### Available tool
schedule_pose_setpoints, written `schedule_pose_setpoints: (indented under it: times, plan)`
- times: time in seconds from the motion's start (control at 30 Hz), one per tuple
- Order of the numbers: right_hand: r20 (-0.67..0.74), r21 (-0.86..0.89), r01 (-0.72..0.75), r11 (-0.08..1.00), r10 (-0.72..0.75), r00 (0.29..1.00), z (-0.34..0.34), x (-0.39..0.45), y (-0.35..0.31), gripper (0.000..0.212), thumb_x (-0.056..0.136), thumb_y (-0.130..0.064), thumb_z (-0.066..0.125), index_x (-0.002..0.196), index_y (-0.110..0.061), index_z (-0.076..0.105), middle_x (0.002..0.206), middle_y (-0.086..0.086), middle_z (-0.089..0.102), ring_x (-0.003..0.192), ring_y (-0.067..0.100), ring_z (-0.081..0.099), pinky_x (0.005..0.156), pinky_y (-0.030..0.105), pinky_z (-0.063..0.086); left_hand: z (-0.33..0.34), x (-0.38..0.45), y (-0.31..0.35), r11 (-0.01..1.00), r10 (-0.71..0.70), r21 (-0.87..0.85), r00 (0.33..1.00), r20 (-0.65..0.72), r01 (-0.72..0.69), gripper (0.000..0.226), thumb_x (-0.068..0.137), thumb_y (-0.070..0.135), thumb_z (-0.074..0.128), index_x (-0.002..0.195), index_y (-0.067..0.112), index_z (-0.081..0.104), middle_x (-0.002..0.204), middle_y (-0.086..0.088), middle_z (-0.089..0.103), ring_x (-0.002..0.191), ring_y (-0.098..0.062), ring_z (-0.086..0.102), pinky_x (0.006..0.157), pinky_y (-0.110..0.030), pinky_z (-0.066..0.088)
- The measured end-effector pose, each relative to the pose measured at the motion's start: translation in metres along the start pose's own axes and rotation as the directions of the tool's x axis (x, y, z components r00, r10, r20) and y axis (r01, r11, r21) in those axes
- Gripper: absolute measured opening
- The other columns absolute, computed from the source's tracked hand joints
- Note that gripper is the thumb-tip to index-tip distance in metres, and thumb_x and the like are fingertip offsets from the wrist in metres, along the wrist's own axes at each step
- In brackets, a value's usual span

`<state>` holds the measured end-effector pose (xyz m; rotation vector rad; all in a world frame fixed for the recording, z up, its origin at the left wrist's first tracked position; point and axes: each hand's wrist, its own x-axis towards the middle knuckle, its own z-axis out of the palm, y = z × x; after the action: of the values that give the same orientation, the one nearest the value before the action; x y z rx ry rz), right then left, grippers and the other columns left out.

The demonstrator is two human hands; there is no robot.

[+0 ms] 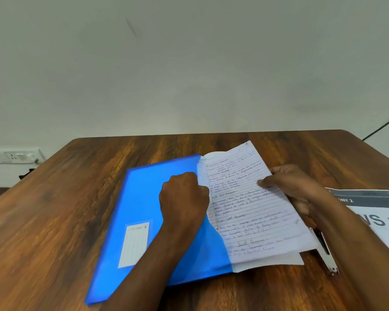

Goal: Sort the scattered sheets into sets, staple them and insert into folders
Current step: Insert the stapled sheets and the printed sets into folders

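A blue plastic folder (142,205) with a white label lies slanted on the wooden table (54,221). A set of handwritten lined sheets (252,212) sticks halfway out of the folder's right side. My left hand (184,196) grips the folder's open edge with curled fingers, right where the sheets enter. My right hand (294,187) holds the sheets at their right edge, thumb on top and fingers underneath. A white and black stapler (326,254) lies on the table just past the sheets' lower right corner, partly under my right forearm.
A printed sheet (377,209) with a grey header and large letters lies at the right edge of the table. A wall socket (16,156) sits low on the wall at the left. A dark cable (382,126) runs past the table's far right corner.
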<state>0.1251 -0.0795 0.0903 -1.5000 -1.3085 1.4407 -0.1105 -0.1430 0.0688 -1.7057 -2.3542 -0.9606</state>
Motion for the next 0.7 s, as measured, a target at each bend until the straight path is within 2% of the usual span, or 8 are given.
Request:
schedule_pose_setpoints:
  times: [0.07,0.2,0.3,0.33,0.4,0.47,0.57,0.7]
  plan:
    - [0.027,-0.005,-0.008,1.000,0.008,1.000,0.007,-0.002,0.001,0.019,0.092,0.005,0.068,0.111,0.009,0.071,0.104,0.018,0.079,0.097,0.036,0.078,0.098,0.053,0.058,0.000,0.001,0.000,1.000,-0.005,-0.028,1.000,-0.003,0.005,0.034,0.087,0.021,0.059,0.059,0.016,0.040,0.057,0.003,0.043,0.056,-0.016,0.041,0.048,-0.031,0.017]
    - [0.071,0.013,-0.050,0.999,0.049,0.996,0.021,-0.002,0.006,0.026,0.089,0.004,0.072,0.114,0.011,0.069,0.108,0.019,0.078,0.104,0.039,0.075,0.105,0.059,0.053,0.000,0.001,0.000,0.999,0.015,-0.030,1.000,0.007,-0.014,0.035,0.086,0.020,0.058,0.058,0.016,0.037,0.056,0.003,0.040,0.054,-0.015,0.036,0.048,-0.032,0.014]
    - [0.024,0.026,-0.031,0.999,0.030,0.999,0.031,0.002,0.010,0.039,0.079,-0.005,0.082,0.110,0.014,0.069,0.108,0.025,0.077,0.106,0.047,0.073,0.103,0.068,0.050,0.001,-0.003,0.004,0.998,0.064,-0.011,0.997,0.031,-0.064,0.036,0.085,0.017,0.058,0.058,0.014,0.034,0.054,0.003,0.036,0.051,-0.016,0.030,0.048,-0.032,0.012]
    - [0.018,0.064,-0.037,0.997,0.036,0.999,0.035,0.000,0.011,0.038,0.080,-0.001,0.080,0.111,0.017,0.067,0.108,0.027,0.076,0.106,0.048,0.072,0.102,0.068,0.050,0.002,-0.005,0.006,0.997,0.081,-0.002,0.996,0.039,-0.081,0.036,0.085,0.017,0.057,0.058,0.014,0.033,0.054,0.002,0.035,0.051,-0.017,0.030,0.048,-0.032,0.012]
    - [-0.004,0.124,-0.055,0.991,0.056,0.998,0.043,0.000,0.015,0.021,0.086,0.012,0.070,0.105,0.019,0.065,0.106,0.030,0.075,0.104,0.048,0.073,0.101,0.060,0.055,0.003,-0.010,0.011,0.993,0.115,0.005,0.992,0.056,-0.116,0.038,0.086,0.019,0.057,0.059,0.015,0.031,0.056,0.002,0.035,0.054,-0.020,0.034,0.048,-0.031,0.012]
    - [-0.032,0.148,-0.069,0.987,0.074,0.997,0.052,0.000,0.019,0.006,0.087,0.016,0.066,0.091,0.011,0.067,0.101,0.030,0.076,0.101,0.047,0.073,0.097,0.056,0.058,0.005,-0.013,0.014,0.990,0.141,0.003,0.987,0.074,-0.141,0.040,0.088,0.019,0.056,0.059,0.015,0.029,0.058,0.002,0.035,0.056,-0.021,0.035,0.048,-0.030,0.012]
    - [-0.024,0.131,-0.078,0.988,0.082,0.996,0.063,0.001,0.025,0.015,0.088,0.011,0.067,0.103,0.012,0.069,0.097,0.026,0.078,0.096,0.045,0.076,0.092,0.058,0.060,0.006,-0.016,0.017,0.988,0.155,0.009,0.985,0.082,-0.156,0.041,0.088,0.019,0.057,0.059,0.016,0.029,0.057,0.003,0.033,0.052,-0.017,0.030,0.048,-0.031,0.011]
    - [0.045,0.078,-0.092,0.993,0.089,0.995,0.081,-0.002,0.032,0.018,0.094,0.001,0.068,0.112,0.002,0.071,0.099,0.017,0.080,0.085,0.032,0.080,0.067,0.036,0.063,0.007,-0.017,0.018,0.987,0.156,0.003,0.982,0.109,-0.158,0.040,0.088,0.020,0.057,0.059,0.016,0.029,0.058,0.003,0.033,0.052,-0.015,0.027,0.048,-0.032,0.012]
